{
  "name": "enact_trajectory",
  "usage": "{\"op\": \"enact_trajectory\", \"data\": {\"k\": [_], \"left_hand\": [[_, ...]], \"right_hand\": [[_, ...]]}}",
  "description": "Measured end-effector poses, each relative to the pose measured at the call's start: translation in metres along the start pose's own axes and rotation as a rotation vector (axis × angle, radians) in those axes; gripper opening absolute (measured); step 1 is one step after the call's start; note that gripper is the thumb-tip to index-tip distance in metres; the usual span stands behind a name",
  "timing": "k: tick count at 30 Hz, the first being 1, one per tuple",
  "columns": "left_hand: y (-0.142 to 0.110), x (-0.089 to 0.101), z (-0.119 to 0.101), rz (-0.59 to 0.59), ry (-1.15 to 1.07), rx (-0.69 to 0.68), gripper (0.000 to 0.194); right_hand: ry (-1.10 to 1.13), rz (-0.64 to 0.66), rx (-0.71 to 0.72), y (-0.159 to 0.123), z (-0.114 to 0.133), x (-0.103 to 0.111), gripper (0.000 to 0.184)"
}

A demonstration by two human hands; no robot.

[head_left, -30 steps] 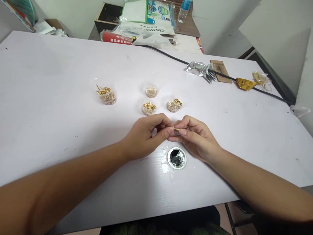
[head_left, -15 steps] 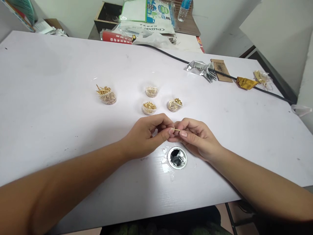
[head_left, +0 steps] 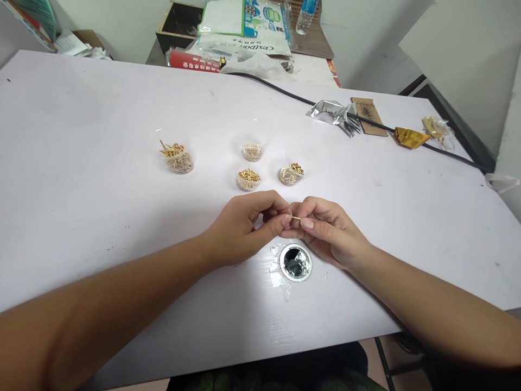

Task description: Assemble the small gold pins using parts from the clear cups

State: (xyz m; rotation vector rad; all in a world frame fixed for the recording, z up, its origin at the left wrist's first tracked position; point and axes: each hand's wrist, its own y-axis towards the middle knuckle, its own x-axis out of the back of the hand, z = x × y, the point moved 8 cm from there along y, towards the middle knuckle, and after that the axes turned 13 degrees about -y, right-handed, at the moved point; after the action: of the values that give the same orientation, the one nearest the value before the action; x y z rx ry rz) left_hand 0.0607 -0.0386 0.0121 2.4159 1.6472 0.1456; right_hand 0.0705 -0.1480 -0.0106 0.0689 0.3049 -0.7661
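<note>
Between my fingertips is a thin gold pin (head_left: 296, 218), its middle showing and both ends covered. My left hand (head_left: 254, 222) pinches one end with thumb and fingers. The other end sits in the pinch of my right hand (head_left: 325, 228), whose lower fingers curl beneath my left fingertips. Just beyond the hands stand small clear cups of gold pins: a near cup (head_left: 248, 180), a right cup (head_left: 291, 174) and a back cup (head_left: 253, 152). Farther left, a cup (head_left: 179, 158) holds longer pins that stick out over its rim. A round silver-rimmed disc (head_left: 296, 263) lies below my right hand.
A black cable (head_left: 280, 93) runs across the back right, over silver foil (head_left: 331, 112), brown cardboard (head_left: 369, 117) and gold foil (head_left: 411, 138). Behind the white table (head_left: 101, 114) are a black box (head_left: 177, 27), plastic packaging and a water bottle (head_left: 306, 17).
Both hands hold nearly the same place, still pinching the pin. My right thumb and fingers have shifted slightly on its end.
</note>
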Motion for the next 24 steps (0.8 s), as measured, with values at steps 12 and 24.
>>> {"op": "enact_trajectory", "data": {"k": [12,24], "left_hand": [[0.0009,-0.0036,-0.0004,0.032,-0.027,-0.025,0.01],[-0.0019,-0.0046,0.0047,0.032,-0.075,0.03,0.009]], "right_hand": [[-0.009,-0.025,-0.043,-0.0015,-0.0039,-0.0001,0.013],[-0.002,-0.03,-0.048,-0.0006,-0.0065,-0.001,0.014]]}}
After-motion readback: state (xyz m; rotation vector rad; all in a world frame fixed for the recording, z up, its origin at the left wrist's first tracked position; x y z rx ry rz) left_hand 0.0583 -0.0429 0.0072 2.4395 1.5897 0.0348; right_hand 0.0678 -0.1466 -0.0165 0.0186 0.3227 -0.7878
